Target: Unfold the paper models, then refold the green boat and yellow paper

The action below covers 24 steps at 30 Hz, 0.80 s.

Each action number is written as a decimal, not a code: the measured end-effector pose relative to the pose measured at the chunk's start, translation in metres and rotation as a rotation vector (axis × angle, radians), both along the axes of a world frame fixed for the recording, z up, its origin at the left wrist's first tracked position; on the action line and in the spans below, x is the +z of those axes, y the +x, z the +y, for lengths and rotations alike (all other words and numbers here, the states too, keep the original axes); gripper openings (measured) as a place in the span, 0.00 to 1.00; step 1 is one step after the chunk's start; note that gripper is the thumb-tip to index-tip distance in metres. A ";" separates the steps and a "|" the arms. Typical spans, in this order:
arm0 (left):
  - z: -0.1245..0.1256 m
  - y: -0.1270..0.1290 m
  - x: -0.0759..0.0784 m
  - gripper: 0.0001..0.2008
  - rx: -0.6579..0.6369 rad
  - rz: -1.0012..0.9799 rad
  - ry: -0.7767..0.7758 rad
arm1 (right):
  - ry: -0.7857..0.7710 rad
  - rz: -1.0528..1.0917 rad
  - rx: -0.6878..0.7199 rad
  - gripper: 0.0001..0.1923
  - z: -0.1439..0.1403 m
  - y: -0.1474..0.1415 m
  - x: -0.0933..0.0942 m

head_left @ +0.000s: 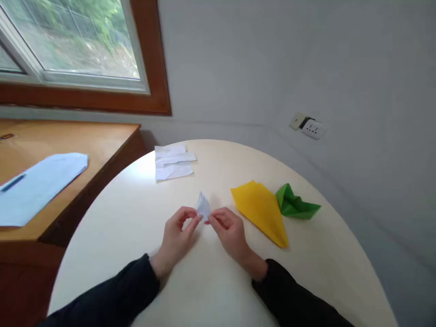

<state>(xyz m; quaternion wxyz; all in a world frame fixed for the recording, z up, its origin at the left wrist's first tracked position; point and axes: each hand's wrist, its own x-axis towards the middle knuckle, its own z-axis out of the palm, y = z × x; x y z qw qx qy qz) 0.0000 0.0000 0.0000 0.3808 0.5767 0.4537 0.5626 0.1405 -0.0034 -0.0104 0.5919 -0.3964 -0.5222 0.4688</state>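
Note:
Between my two hands is a small piece of folded white paper (203,206), its pointed tips facing up and away from me. My left hand (179,234) pinches its left lower side between thumb and fingers. On the opposite side, my right hand (230,230) pinches the right lower corner. Fingertips cover the paper's lower edges. To the right of my right hand lies a folded yellow paper (262,211), and beyond it a green folded paper (295,203) with raised peaks.
White paper strips (173,162) lie at the far side of the round table (112,254). On the left, a wooden desk (112,136) bears white sheets (51,181) with a dark pen (12,182). A wall socket (314,129) is at the right, a window (85,41) at upper left.

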 end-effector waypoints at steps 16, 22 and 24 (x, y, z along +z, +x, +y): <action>0.001 -0.002 -0.001 0.17 -0.050 0.001 -0.089 | -0.045 0.007 0.006 0.13 0.000 -0.002 0.006; 0.002 -0.001 -0.002 0.17 -0.058 -0.032 -0.100 | -0.047 0.006 0.012 0.12 0.000 -0.002 0.006; 0.002 -0.001 -0.001 0.16 -0.061 -0.034 -0.094 | -0.051 0.004 0.012 0.12 0.000 -0.001 0.006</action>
